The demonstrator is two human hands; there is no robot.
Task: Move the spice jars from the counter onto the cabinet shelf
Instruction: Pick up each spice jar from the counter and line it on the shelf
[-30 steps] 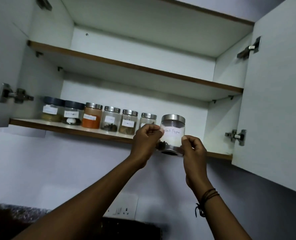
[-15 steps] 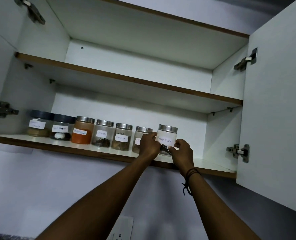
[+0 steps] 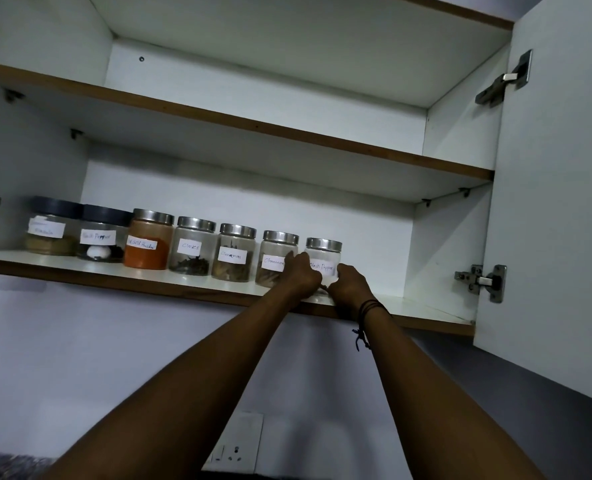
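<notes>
Seven jars lined on lower shelf (image 3: 197, 285). Left hand (image 3: 301, 273), right hand (image 3: 349, 285) both clasping black pepper jar (image 3: 323, 258) (seemingly seated). Counter hidden; remainder unknown.

Seven labelled spice jars stand upright in a row on the cabinet's lower shelf (image 3: 201, 285). The rightmost, a clear steel-lidded black pepper jar (image 3: 323, 258), sits at the row's 3 o'clock end, just beside a cinnamon jar (image 3: 276, 258). An orange powder jar (image 3: 148, 243) stands third from the 9 o'clock end.
</notes>
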